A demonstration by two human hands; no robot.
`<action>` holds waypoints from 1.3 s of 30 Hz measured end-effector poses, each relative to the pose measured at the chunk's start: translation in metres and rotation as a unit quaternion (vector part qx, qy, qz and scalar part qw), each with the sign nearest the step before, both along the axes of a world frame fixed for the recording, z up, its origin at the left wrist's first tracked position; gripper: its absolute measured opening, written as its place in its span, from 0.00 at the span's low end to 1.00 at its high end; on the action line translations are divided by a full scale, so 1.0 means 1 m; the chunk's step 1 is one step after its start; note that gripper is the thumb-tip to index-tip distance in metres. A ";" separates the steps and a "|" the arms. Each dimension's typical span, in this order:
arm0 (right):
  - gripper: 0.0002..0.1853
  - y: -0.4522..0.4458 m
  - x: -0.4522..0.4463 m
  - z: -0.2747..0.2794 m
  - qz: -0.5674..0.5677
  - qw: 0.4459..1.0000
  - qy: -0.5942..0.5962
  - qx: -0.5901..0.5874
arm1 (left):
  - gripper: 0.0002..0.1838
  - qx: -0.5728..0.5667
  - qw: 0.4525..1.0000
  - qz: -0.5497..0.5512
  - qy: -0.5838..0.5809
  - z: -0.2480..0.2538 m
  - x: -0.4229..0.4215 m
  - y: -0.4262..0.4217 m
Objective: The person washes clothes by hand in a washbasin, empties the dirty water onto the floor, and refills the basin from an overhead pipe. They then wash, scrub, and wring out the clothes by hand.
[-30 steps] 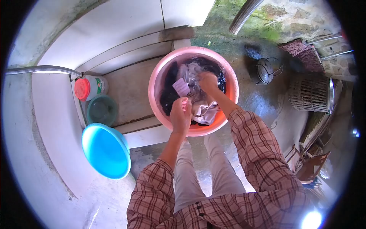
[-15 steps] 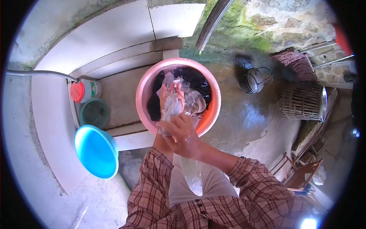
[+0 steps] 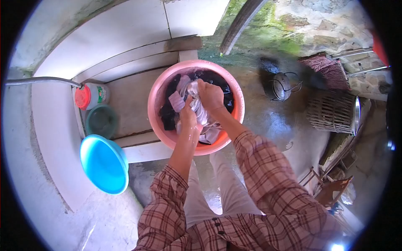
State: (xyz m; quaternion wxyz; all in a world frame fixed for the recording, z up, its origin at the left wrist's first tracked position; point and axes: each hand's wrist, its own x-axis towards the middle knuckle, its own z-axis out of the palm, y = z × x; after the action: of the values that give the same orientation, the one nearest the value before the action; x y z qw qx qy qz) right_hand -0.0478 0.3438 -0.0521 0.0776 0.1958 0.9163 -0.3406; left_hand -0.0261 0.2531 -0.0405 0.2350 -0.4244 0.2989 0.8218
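A pink basin holds wet clothes in the middle of the view. Both my hands are inside its rim, gripping a pale, wet garment. My left hand is closed round the cloth on the near left, fingertips partly hidden. Slightly farther out and to the right, my right hand is closed on the same garment, knuckles up. Dark clothes lie beneath and around it in the basin. A pinkish ribbed piece of cloth shows left of my left hand.
A blue basin leans at the left, beside a green basin and a red-lidded tub. On the right, a metal pot and a slatted basket stand on the wet floor. A grey pipe hangs at the top.
My right hand has left my left forearm and reached forward onto the garment. The pale cloth has come off my left forearm, and my left hand has turned and lowered into the basin.
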 end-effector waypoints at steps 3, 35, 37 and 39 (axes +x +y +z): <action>0.21 0.019 -0.002 -0.033 -0.047 0.996 -0.012 -0.078 | 0.21 0.007 1.000 0.011 0.010 -0.053 0.002 -0.014; 0.16 -0.054 0.077 0.117 0.267 0.922 0.274 -0.058 | 0.23 0.487 0.869 0.038 0.074 -0.008 0.005 -0.040; 0.15 -0.048 0.063 0.101 0.282 0.911 0.298 -0.051 | 0.22 0.504 0.859 0.034 0.083 -0.017 0.009 -0.039; 0.11 -0.048 0.052 0.084 0.229 0.924 0.297 -0.068 | 0.22 0.474 0.875 0.037 0.092 -0.024 0.012 -0.037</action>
State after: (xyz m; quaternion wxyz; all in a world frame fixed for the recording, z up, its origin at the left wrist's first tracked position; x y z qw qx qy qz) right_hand 0.0042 0.2954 0.0320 -0.1092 -0.1355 0.8919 -0.4173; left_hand -0.0137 0.2159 -0.0643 0.3484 -0.1956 -0.1219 0.9086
